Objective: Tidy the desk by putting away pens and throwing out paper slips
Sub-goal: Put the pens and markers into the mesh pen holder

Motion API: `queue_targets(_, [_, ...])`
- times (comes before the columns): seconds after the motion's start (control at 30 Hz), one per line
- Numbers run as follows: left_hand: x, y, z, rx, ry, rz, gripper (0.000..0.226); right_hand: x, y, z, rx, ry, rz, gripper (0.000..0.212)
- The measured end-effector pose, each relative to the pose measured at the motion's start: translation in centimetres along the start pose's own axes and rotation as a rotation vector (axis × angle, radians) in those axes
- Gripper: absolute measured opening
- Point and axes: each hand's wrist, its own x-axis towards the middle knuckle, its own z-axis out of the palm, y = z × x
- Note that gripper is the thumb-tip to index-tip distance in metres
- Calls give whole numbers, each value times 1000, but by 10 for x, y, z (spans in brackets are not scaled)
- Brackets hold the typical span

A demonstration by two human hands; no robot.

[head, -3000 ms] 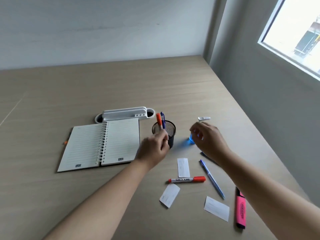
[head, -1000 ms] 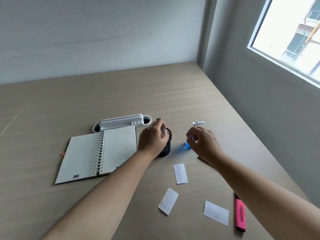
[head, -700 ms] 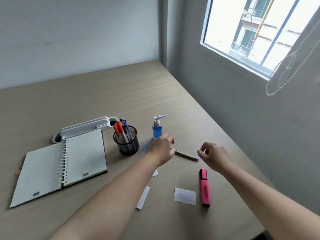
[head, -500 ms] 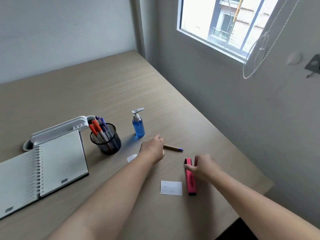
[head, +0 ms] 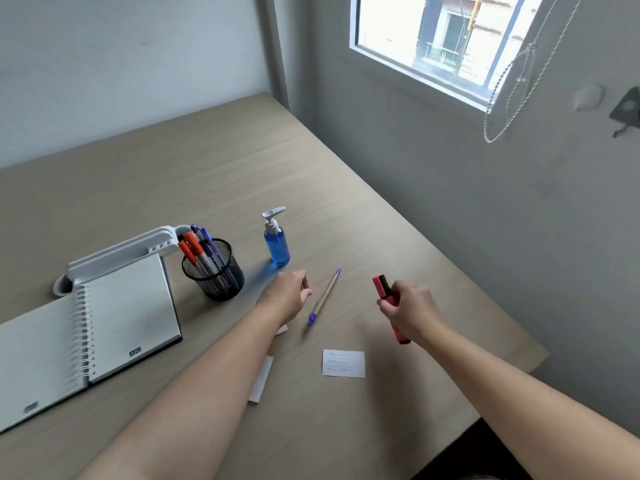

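Now that your right hand has lifted the pink highlighter off the worktop, fingers wrapped round it, it can go to the pen cup. Your left hand, loosely curled and empty, sits beside the brown pen. Paper slips remain.

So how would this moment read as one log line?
right hand: holds pink highlighter | left hand: beside brown pen | paper slips: on desk

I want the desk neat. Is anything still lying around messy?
Yes. A pen lies loose beside the left hand, not in the cup. Paper slips are scattered on the desk. The right hand holds a highlighter.
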Motion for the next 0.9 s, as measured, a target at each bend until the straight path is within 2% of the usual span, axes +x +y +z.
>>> queue_targets(0.1, [-12,-4,-19,-30,28,-13,21,7,-29,-16,72,50,-88,20])
queue_targets(0.23, [-34,1,-11,80,-87,13,40,10,-57,-22,81,41,-171,18])
queue_targets(0.33, [-38,7,6,179,-115,180,38,10,-58,-16,71,29,-177,18])
queue_targets(0.43, [-34,9,14,360,-185,335,45,9,-48,-12,71,26,-148,18])
queue_targets(0.57, [-24,17,14,551,-218,480,21,6,-29,-9,63,28,-136,20])
queue_targets(0.7, [-18,13,13,720,-207,692,24,6,-17,-10,93,41,-139,20])
queue_targets(0.8, [-23,11,14,642,-126,717,22,8,-14,-12,114,54,-159,22])
queue_targets(0.9, [-33,20,-3,328,133,732,14,12,-26,-18,151,62,-199,19])
